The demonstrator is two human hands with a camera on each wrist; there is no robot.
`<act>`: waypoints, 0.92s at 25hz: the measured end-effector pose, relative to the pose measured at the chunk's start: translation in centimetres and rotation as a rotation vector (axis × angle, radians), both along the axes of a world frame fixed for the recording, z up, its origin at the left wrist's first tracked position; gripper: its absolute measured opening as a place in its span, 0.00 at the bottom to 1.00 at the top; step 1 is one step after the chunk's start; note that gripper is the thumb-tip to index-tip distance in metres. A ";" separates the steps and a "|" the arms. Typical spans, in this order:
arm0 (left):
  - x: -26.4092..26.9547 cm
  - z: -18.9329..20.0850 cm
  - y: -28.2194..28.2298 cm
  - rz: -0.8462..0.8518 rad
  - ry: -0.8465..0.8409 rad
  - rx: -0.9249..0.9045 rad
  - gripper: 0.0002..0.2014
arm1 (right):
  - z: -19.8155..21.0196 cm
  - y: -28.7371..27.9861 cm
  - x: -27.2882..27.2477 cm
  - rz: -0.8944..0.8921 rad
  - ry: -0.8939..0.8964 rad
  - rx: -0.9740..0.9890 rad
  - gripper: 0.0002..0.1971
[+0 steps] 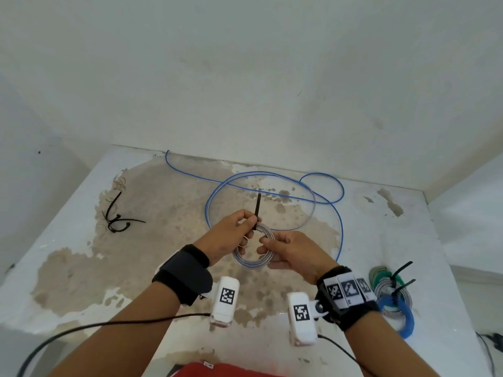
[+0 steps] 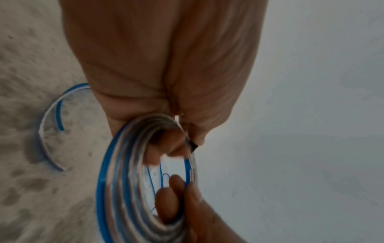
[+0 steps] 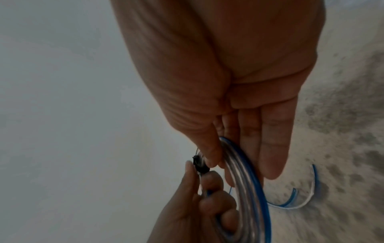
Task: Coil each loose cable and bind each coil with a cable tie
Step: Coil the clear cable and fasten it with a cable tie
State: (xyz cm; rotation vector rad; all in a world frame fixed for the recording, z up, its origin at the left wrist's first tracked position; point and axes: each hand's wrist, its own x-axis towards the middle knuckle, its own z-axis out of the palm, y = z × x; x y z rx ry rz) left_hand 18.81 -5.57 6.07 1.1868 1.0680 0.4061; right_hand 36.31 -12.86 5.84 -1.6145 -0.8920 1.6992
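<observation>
A small coil of clear-and-blue cable (image 1: 253,263) is held above the table between both hands. My left hand (image 1: 251,220) pinches a black cable tie (image 1: 257,206) at the coil's top, its tail standing upright. In the left wrist view the tie's head (image 2: 193,145) sits against the coil (image 2: 124,180) by my fingertips. My right hand (image 1: 268,242) pinches the coil's right side, thumb in front and fingers behind, as the right wrist view shows on the coil (image 3: 247,180) near the tie head (image 3: 200,166). A loose blue cable (image 1: 272,190) lies in wide loops behind.
Spare black cable ties (image 1: 117,217) lie at the left of the worn white table (image 1: 81,254). Several bound coils, green, grey and blue (image 1: 393,293), are stacked at the right near the table edge. A wall stands close behind.
</observation>
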 end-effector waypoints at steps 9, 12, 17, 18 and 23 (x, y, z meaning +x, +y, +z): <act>-3.7 0.4 -1.2 0.036 -0.061 -0.194 0.12 | -1.1 -0.5 -0.8 -0.139 0.202 0.023 0.11; -4.3 0.3 -1.3 0.015 -0.031 -0.160 0.12 | -1.4 -0.5 -1.8 -0.182 0.197 0.030 0.10; -5.4 0.9 -0.1 -0.069 -0.045 -0.269 0.21 | -0.9 -1.2 -2.7 -0.127 0.158 0.031 0.10; -5.3 1.1 0.2 -0.029 -0.059 -0.284 0.22 | -0.8 -1.3 -3.2 -0.102 0.148 0.025 0.10; -6.2 1.1 0.8 0.024 -0.010 -0.073 0.13 | 0.6 -0.9 -6.0 0.028 0.116 -0.029 0.17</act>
